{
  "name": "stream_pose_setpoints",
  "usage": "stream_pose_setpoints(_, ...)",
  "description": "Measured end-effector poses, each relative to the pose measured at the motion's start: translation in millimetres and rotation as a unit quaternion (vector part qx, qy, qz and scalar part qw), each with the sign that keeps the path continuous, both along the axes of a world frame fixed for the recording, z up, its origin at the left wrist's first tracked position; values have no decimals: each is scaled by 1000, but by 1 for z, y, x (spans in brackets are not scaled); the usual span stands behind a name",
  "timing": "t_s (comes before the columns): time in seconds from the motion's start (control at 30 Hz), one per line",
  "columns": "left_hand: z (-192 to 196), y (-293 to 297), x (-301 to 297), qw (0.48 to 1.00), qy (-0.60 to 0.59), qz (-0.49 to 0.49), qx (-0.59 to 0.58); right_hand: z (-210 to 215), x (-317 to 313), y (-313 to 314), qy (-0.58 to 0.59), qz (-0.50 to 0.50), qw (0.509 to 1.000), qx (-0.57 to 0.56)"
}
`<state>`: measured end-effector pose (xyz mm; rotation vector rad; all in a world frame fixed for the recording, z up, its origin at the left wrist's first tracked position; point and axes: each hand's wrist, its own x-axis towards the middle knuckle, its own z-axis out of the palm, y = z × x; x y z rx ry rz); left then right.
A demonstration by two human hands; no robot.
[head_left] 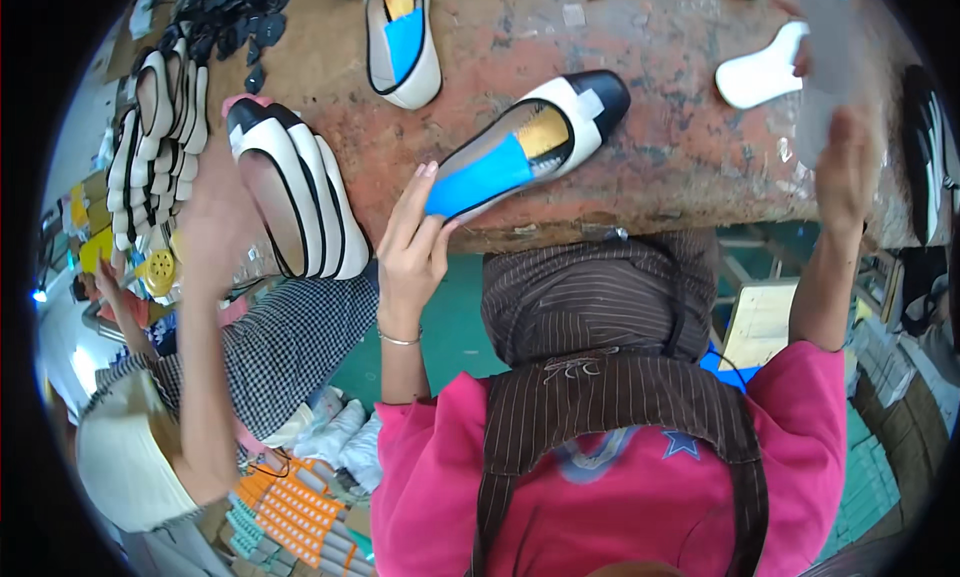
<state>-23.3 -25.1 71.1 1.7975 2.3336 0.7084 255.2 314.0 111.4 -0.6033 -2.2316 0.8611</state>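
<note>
**Flat shoe at the bench edge, one hand on it, one hand up**

Worn, rust-stained workbench (660, 147) fills the top half of the view, with green floor and stacked boxes showing under its front edge.

Nearest the camera is the pink top and striped brown apron. From there the left hand (410, 242) goes up to the bench edge, fingers loosely spread and only lightly curled. The fingertips and thumb rest against the heel end of a cream flat shoe with a black toe cap (535, 142), more steadying it than pinching. My guess is it's held that way so the open top stays facing up. The shoe lies slanted, heel at the edge, toe pointing away. Inside there's a blue insole piece at the heel and a yellowish patch further forward.

The right hand (845, 167) is raised off to the side holding a pale sheet (835, 37). It's blurred, so I can't tell how tight the grip is.

To the left, a co-worker's arm (205, 307) carries a stack of matching cream shoes (300, 192). Further back sit another flat shoe (405, 37) and a white insole (765, 72).
</note>
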Motion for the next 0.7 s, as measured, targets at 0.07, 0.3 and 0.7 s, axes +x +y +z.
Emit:
stream_pose_setpoints(0.07,-19,0,2,999,-18,17,30,15,-42,-21,-101,109,973,178)
stream_pose_setpoints(0.3,-61,13,13,973,-153,98,145,-66,-129,-112,-62,275,956,79)
stream_pose_setpoints(0.7,-75,16,17,935,-219,114,256,-85,-173,-159,-86,309,946,38)
